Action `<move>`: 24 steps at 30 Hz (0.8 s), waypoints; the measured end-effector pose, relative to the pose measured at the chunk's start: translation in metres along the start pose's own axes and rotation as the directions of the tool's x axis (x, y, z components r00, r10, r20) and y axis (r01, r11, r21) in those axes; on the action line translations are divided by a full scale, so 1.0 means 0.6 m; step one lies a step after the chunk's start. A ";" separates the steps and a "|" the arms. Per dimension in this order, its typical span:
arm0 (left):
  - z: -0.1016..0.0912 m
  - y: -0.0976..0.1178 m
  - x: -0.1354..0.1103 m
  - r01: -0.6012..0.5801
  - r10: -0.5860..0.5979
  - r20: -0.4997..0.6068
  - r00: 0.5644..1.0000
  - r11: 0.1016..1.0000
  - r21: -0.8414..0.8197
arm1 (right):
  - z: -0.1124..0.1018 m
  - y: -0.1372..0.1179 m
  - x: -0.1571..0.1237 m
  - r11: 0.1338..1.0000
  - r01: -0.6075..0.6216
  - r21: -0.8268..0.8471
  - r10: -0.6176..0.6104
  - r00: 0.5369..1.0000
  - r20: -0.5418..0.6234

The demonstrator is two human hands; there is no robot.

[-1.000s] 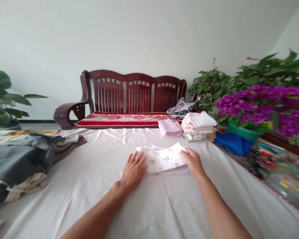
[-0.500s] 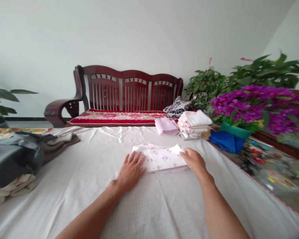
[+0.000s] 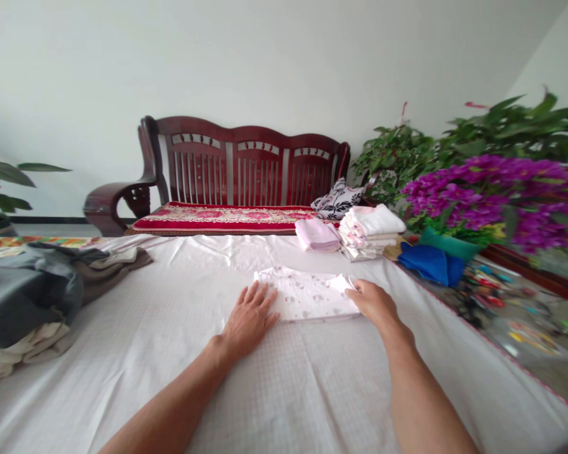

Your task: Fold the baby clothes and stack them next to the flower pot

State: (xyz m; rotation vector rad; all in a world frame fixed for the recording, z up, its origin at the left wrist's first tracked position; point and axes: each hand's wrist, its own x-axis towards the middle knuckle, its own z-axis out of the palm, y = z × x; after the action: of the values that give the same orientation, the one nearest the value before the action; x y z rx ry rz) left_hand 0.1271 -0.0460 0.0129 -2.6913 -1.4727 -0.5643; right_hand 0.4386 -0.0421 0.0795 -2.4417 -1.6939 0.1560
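A folded white baby garment with a small grey and pink print lies flat in front of me. My left hand rests palm down at its left end, fingers spread, partly on the fabric. At the right end, my right hand pinches the garment's edge between thumb and fingers; some fingertips are hidden. Beneath everything is a white checked cloth. Beyond the garment sit a folded pale pink cloth and a stack of folded white clothes.
Grey and brown clothes are heaped at the left. A blue cloth, small loose items and purple flowers are on the right. Behind stands a dark red wooden bench with a patterned cushion.
The whole view has tilted slightly, so things appear a little higher. Both hands keep their places on the garment, and its lower right edge looks a little neater.
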 end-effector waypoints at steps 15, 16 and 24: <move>0.009 -0.003 0.001 0.011 -0.011 0.035 0.999 1.000 -0.003 | 0.012 0.006 0.001 0.998 -0.032 -0.048 0.032 0.999 -0.010; 0.010 -0.004 0.001 0.008 -0.008 0.037 0.999 1.000 -0.006 | 0.013 0.006 0.001 0.998 -0.031 -0.051 0.030 0.999 -0.014; -0.012 -0.014 0.016 0.299 -0.301 -0.012 0.953 0.950 -0.093 | 0.017 0.013 0.004 0.995 -0.076 -0.061 0.068 0.990 -0.125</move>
State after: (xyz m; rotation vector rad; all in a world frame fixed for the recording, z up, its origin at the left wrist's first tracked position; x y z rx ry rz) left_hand 0.1228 -0.0349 0.0215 -2.5247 -1.9105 -0.6900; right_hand 0.4450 -0.0416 0.0681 -2.5040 -1.5849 -0.0408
